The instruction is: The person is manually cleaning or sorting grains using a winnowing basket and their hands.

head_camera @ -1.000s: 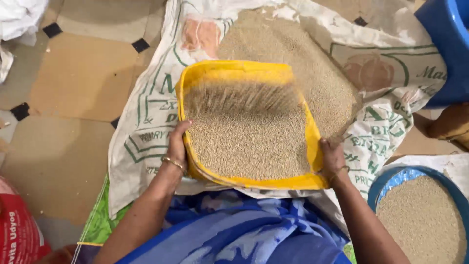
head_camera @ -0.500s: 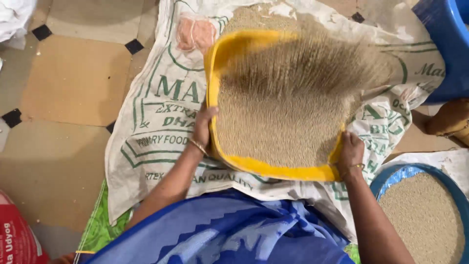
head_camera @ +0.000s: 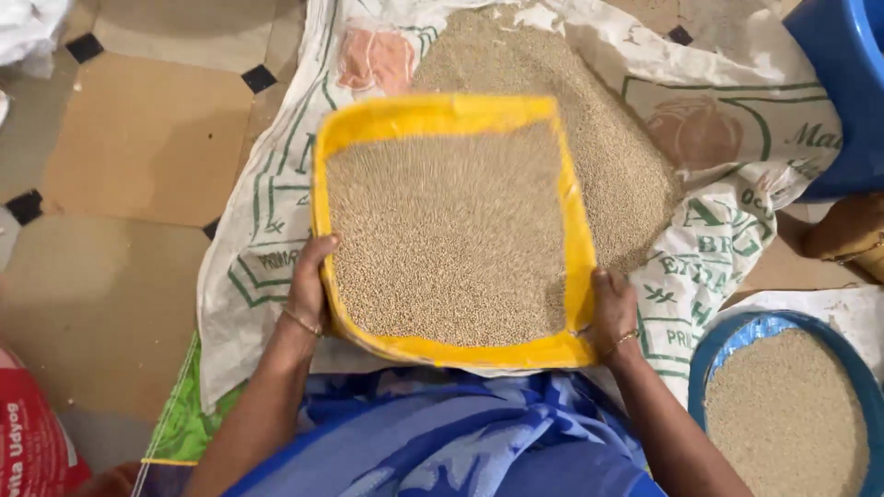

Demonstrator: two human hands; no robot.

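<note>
While the left hand [head_camera: 308, 294] and right hand [head_camera: 612, 308] grip the near corners of the yellow winnowing tray [head_camera: 442, 115], grain [head_camera: 447, 239] inside, keep it level above the sack [head_camera: 249, 267].

Floor [head_camera: 138, 166]: we record tan and beige tiles with small black diamond insets. Directly on it we list:
- a white printed sack [head_camera: 267, 248] spread flat from the centre to 12 o'clock, carrying a loose grain heap [head_camera: 608, 156];
- a green sheet [head_camera: 180, 423] showing from under the sack's edge at 7 o'clock;
- a red bag [head_camera: 32, 451] at 8 o'clock;
- white cloth [head_camera: 32, 28] at 10 o'clock;
- a blue tub [head_camera: 843, 92] at 2 o'clock;
- a blue basin of grain [head_camera: 783, 405] at 4 o'clock.
</note>
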